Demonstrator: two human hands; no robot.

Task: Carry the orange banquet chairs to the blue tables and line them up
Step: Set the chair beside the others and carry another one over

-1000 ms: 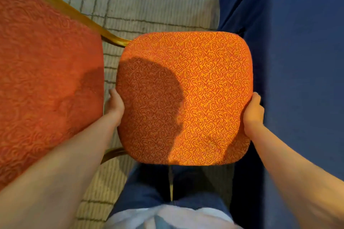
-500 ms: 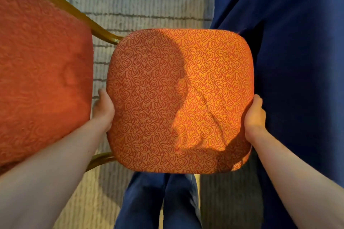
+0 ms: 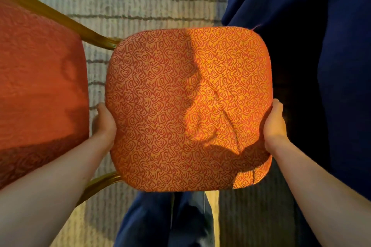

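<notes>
- Orange chair: its patterned seat, seen from above, lies between the two hands and just ahead of the person's legs.
- Left hand and right hand grip opposite seat edges. The fingers curl beneath the cushion, so their spread cannot be told.
- Chair back stands to the left, and the blue tablecloth hangs just beside the seat's right edge, so the seat fronts the table.
- Judged: any closing move runs rightward, and the right hand is nearer the cloth.
</notes>
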